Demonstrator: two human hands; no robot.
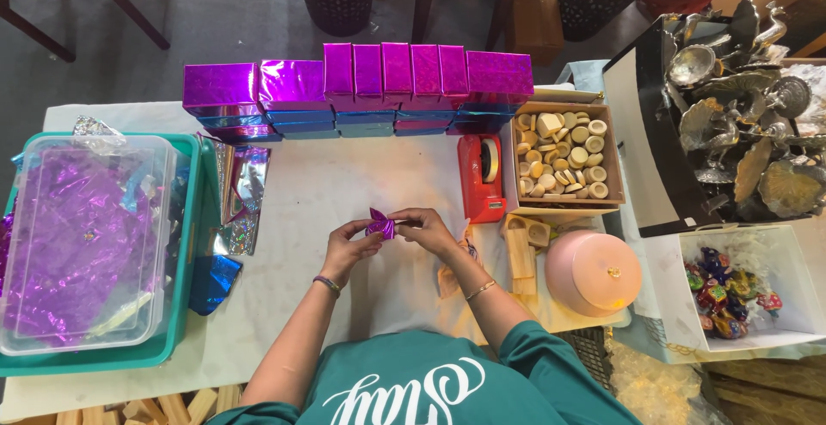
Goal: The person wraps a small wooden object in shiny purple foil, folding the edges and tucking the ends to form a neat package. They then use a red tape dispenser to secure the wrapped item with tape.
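Wrapping was well along: a small purple foil piece [381, 224] was pinched between the left hand [348, 247] and right hand [427, 230], both grips narrow upon it, above the middle of the white table [318, 184]. Purple wrapped boxes [357, 81] were stacked at the far edge; unwrapped wooden pieces [561, 156] remained boxed beside a red tape dispenser [482, 175]. Grey floor [224, 12] lay beyond.

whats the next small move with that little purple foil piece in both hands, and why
Probably twist the loose foil tip shut. Both the left hand and right hand pinch the small purple foil-wrapped piece above the white table cover, and one pointed end sticks up unsealed.
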